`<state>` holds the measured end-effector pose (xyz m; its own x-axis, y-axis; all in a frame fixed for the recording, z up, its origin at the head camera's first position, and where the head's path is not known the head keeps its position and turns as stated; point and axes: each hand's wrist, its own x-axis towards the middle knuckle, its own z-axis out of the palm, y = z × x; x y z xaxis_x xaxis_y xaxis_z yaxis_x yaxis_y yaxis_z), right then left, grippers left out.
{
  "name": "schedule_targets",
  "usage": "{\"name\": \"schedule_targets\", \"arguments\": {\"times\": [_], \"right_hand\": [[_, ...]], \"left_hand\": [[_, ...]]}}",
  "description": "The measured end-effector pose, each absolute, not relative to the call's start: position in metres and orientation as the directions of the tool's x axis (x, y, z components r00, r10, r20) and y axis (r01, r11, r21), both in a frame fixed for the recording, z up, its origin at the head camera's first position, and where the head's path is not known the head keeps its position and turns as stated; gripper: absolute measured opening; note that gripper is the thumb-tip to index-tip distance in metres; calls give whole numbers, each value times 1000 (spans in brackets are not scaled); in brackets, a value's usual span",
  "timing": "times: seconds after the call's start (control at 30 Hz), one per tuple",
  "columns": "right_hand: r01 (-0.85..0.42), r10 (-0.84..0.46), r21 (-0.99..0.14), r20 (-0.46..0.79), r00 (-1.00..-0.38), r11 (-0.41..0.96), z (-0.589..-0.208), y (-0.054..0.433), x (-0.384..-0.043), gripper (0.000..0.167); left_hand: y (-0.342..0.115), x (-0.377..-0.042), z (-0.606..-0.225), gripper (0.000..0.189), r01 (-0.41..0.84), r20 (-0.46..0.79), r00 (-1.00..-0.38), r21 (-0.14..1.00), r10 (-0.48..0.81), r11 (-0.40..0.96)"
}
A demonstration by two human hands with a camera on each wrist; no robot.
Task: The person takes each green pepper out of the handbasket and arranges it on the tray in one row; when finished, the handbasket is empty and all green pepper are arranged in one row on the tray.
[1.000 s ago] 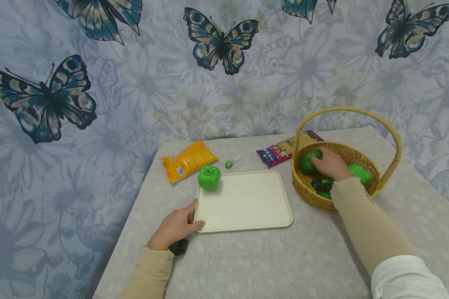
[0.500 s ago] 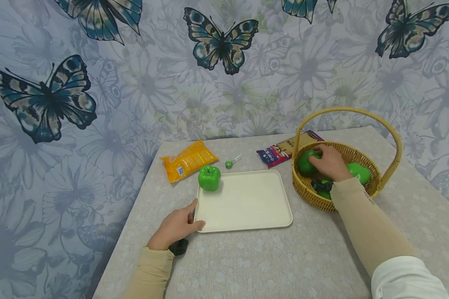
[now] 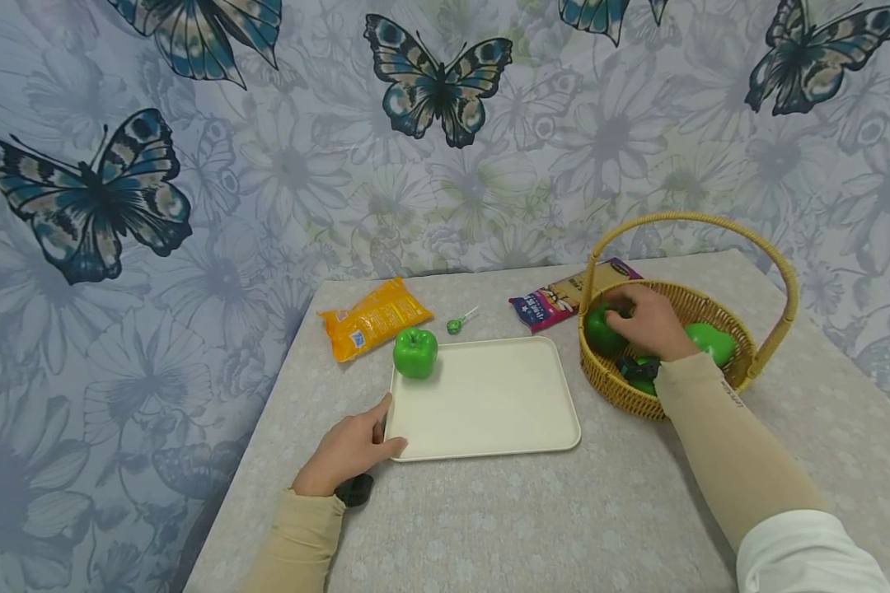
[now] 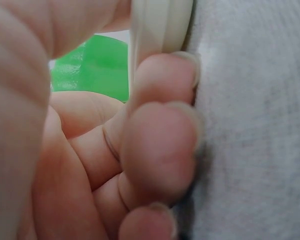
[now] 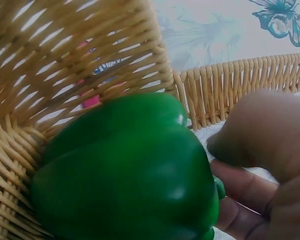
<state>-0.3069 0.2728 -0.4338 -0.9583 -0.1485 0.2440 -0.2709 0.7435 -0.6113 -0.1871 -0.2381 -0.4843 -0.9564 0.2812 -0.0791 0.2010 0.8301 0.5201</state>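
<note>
My left hand (image 3: 348, 449) grips the left edge of a cream tray (image 3: 489, 403), fingertips against its rim in the left wrist view. A bright green bell pepper (image 3: 414, 352) stands on the tray's back left corner. Inside a wicker basket (image 3: 623, 399) on the right, a darker green bell pepper (image 5: 125, 170) lies against the woven wall. At its stem end is my right hand (image 3: 648, 321), thumb and fingers loosely parted beside the pepper rather than round it. Another green pepper-like piece (image 3: 710, 343) lies at the basket's right, and more green shows under the right wrist.
Behind the tray lie an orange snack bag (image 3: 374, 319) and a small green lollipop (image 3: 455, 326). A purple and tan packet (image 3: 545, 306) lies partly behind the basket. The basket's tall handle (image 3: 693, 217) arches above the right hand. A butterfly-patterned wall backs the table.
The darker pepper has shifted left and lower inside the basket, and my right hand has moved slightly left and up, loosening from it. My left hand and the tray have stayed put.
</note>
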Motion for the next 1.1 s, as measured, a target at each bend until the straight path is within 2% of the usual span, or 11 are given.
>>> {"name": "schedule_targets", "arguments": {"times": [0.13,0.23,0.43,0.63,0.8,1.1], "right_hand": [[-311,-178,-606,270,-946,733,-434,273,-310,38],[-299,-191,-601,239,-952,741,-434,274,-311,41],[-222,-217,-622,85,-972,751,-432,274,-307,64],[-151,-196,-614,-7,-980,775,-434,274,-308,87],[-149,-195,-595,-13,-981,790,-435,277,-308,83],[-152,-139,-670,73,-988,727,-421,277,-305,73]], "left_hand": [[-239,-187,-484,87,195,-80,-959,515,273,835],[-239,-187,-484,87,191,-78,-960,516,268,835],[-239,-186,-485,87,180,-85,-961,536,265,825],[-238,-187,-485,87,175,-90,-961,538,263,825],[-235,-185,-482,87,177,-95,-959,528,265,830],[-234,-183,-482,87,160,-101,-962,540,253,826]]}}
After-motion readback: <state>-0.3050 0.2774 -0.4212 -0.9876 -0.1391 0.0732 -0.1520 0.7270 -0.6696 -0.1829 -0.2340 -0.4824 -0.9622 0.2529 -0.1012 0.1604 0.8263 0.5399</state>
